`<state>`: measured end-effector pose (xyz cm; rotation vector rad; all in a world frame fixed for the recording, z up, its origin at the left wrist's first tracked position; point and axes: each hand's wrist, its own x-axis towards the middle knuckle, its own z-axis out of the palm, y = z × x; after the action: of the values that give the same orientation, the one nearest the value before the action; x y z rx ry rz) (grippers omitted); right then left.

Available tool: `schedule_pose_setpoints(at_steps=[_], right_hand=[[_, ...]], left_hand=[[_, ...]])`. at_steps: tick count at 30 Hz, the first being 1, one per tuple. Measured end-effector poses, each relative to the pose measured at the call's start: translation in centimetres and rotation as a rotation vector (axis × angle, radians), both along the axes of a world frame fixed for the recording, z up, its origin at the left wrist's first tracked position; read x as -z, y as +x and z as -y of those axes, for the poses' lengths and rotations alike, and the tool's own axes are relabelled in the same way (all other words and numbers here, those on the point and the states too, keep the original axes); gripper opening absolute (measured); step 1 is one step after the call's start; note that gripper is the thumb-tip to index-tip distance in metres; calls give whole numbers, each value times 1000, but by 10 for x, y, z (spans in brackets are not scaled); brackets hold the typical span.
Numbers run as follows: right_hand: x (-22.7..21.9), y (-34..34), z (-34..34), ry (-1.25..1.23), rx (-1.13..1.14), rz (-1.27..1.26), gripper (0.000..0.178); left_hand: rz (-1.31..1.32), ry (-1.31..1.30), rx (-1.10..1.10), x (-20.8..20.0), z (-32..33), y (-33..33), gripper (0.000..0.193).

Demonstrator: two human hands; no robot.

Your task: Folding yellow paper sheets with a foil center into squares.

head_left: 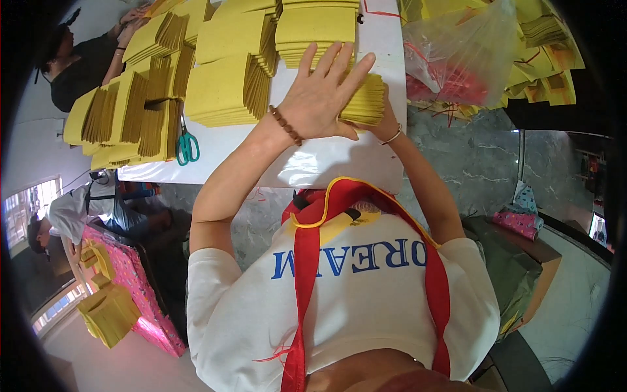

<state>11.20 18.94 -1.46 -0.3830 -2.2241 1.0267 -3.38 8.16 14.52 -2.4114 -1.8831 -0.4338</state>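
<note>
A small stack of yellow folded sheets (pixel 364 101) is tilted above the near edge of the white table (pixel 225 153). My right hand (pixel 384 121) grips it from behind and below; most of its fingers are hidden by the stack. My left hand (pixel 324 98) lies against the stack's left side, palm toward it, fingers stretched out and spread. Just beyond the left fingertips stands a taller yellow pile (pixel 315 27). Another large yellow pile (pixel 219 88) lies left of my left wrist.
Teal-handled scissors (pixel 187 145) lie near the table's left front. Several more yellow piles (pixel 114 117) fill the far left. A clear plastic bag (pixel 460 55) with red contents is at right. Two other people (pixel 85 68) are on the left, one by a pink-covered table (pixel 153 307).
</note>
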Motion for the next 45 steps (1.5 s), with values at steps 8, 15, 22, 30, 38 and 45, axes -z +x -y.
schedule_pose_setpoints(at_steps=[8,15,22,30,38,45], right_hand=[[-11,9,12,-331,-48,-79,88],[-30,7,15,-575,-88,-154,86],[-33,33,-8,-593,-152,-195,80],[-49,25,22,-1578,-157,-468,84],[-72,31,12,-607,-137,-18,120],[19,36,7,-540,-181,82,112]], left_hand=[[-71,-289,-46,1,-4,17,111],[19,-275,-95,6,-15,3,111],[438,-396,-144,-9,1,-27,102],[1694,-345,-162,41,27,-50,84],[1703,-197,-215,87,26,-45,83],[1143,-275,-100,124,39,-49,82]])
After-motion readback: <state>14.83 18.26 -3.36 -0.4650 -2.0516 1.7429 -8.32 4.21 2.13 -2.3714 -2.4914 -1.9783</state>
